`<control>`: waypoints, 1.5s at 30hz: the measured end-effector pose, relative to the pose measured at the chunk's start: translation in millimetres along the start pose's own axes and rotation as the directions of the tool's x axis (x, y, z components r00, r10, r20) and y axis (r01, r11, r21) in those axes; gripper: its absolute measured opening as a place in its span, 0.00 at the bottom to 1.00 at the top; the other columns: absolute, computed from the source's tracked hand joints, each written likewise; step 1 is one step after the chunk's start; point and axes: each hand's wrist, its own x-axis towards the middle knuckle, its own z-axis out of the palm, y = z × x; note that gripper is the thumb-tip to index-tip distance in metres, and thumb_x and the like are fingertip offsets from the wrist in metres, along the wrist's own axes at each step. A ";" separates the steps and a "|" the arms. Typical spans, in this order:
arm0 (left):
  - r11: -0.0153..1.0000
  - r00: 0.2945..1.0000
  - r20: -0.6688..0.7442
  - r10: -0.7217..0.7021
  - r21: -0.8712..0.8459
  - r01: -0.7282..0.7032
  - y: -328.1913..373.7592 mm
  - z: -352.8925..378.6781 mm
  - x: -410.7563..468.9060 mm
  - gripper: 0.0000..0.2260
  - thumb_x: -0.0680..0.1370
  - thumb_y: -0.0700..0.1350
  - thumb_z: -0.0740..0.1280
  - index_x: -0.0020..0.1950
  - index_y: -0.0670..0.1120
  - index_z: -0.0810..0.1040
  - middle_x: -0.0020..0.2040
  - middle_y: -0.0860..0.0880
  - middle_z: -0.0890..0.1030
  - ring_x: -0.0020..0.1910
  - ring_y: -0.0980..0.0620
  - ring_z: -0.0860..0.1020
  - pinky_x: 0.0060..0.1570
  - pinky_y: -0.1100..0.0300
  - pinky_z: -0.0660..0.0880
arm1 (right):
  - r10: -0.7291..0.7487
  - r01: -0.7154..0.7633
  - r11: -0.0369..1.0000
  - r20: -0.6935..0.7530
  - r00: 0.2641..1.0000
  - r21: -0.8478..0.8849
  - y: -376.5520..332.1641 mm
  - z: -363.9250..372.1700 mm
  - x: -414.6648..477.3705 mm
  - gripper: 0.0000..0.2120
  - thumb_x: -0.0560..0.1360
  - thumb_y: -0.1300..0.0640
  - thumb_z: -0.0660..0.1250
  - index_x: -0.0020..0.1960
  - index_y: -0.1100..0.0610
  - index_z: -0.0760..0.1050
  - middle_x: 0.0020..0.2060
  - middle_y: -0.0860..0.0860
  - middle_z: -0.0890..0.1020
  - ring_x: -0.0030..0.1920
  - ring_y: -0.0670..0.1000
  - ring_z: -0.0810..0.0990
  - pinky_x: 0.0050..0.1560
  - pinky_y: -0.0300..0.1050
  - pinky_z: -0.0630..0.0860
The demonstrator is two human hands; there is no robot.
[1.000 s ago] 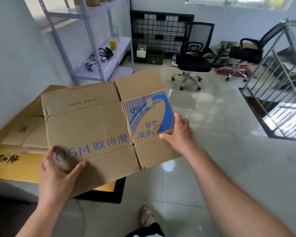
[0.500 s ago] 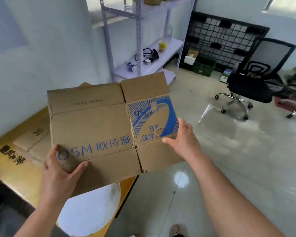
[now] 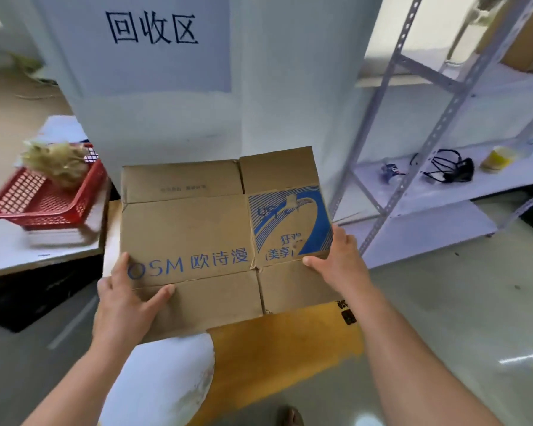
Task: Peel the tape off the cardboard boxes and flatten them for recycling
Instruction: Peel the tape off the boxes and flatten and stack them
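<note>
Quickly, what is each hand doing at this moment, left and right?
Left hand: grips the flattened cardboard box at its near left corner, thumb on top.
Right hand: grips the same box at its right edge.

Both bare arms come in from the bottom corners of the frame and converge toward the centre. Left hand (image 3: 126,302), lower left of centre, grips the flattened cardboard box (image 3: 191,229) at its near left corner: thumb laid across the front face and pointing up and right, one finger running up the left edge, the rest hidden behind. Right hand (image 3: 339,262), right of centre, pinches the box's right edge, thumb on the front pointing left, fingers tucked out of sight behind. The right forearm runs long and straight from the lower right.
</note>
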 end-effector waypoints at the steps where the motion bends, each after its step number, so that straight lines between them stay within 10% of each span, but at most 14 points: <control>1: 1.000 0.999 -0.016 -0.028 0.002 0.028 5.3 3.9 -3.2 0.43 0.69 0.51 0.77 0.77 0.52 0.56 0.67 0.39 0.65 0.62 0.38 0.70 0.60 0.43 0.68 | -0.021 0.021 1.000 0.025 0.999 -0.003 0.4 -3.2 10.6 0.44 0.69 0.45 0.73 0.75 0.53 0.52 0.67 0.57 0.65 0.66 0.58 0.70 0.63 0.56 0.70; 25: 0.920 0.949 0.021 -0.314 0.255 0.298 8.5 58.5 49.5 0.38 0.73 0.62 0.69 0.77 0.54 0.54 0.70 0.43 0.60 0.66 0.40 0.69 0.60 0.48 0.70 | -0.041 0.101 0.981 0.332 0.942 -0.164 -3.0 41.5 122.3 0.41 0.71 0.40 0.70 0.75 0.54 0.54 0.67 0.58 0.65 0.67 0.59 0.68 0.63 0.55 0.70; 30: 0.828 0.977 0.033 -0.212 0.537 0.162 22.3 72.7 57.8 0.36 0.75 0.62 0.63 0.77 0.51 0.52 0.79 0.43 0.39 0.78 0.43 0.42 0.74 0.47 0.47 | -0.335 0.441 0.799 0.306 0.891 -0.409 -36.9 57.1 118.5 0.38 0.76 0.48 0.65 0.77 0.50 0.47 0.76 0.56 0.50 0.75 0.61 0.51 0.74 0.56 0.53; 35: 0.794 0.964 0.267 0.011 0.583 -0.170 43.9 87.3 70.7 0.32 0.81 0.45 0.57 0.79 0.58 0.43 0.79 0.46 0.36 0.77 0.46 0.35 0.76 0.47 0.40 | -0.439 0.618 0.688 0.460 0.772 -0.381 -62.3 101.5 115.1 0.34 0.77 0.34 0.49 0.78 0.45 0.42 0.77 0.52 0.40 0.76 0.58 0.38 0.74 0.60 0.38; 45: 0.778 0.935 0.356 0.004 0.586 -0.227 22.1 106.2 65.4 0.43 0.61 0.76 0.25 0.70 0.56 0.23 0.73 0.49 0.24 0.70 0.48 0.23 0.66 0.50 0.23 | -0.439 0.612 0.654 0.436 0.786 -0.444 -44.8 120.2 114.2 0.35 0.68 0.28 0.29 0.71 0.41 0.26 0.74 0.50 0.30 0.73 0.54 0.27 0.72 0.57 0.30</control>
